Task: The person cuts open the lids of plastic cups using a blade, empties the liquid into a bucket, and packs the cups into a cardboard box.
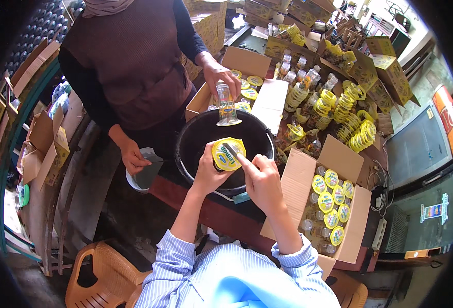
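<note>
My left hand (211,171) is wrapped round a plastic drink cup, its yellow sealed lid (228,163) turned up towards me. Between the fingers of my right hand (263,179) is a thin, dark, blade-like tool (230,150), its flat end lying against the lid. Both hands are above the near part of a black bucket (183,169). Across from me, a co-worker's hand (220,77) grips a clear cup (228,105), upside down over the bucket. Their other hand (132,156) holds a pale container (145,172) with something grey in it.
An open carton (285,191) of yellow-lidded cups stands at my right, another carton (244,60) behind the bucket. Stacks of yellow lids and rings (357,131) and bottles pile up at the far right. A brown plastic chair (103,277) is at the lower left.
</note>
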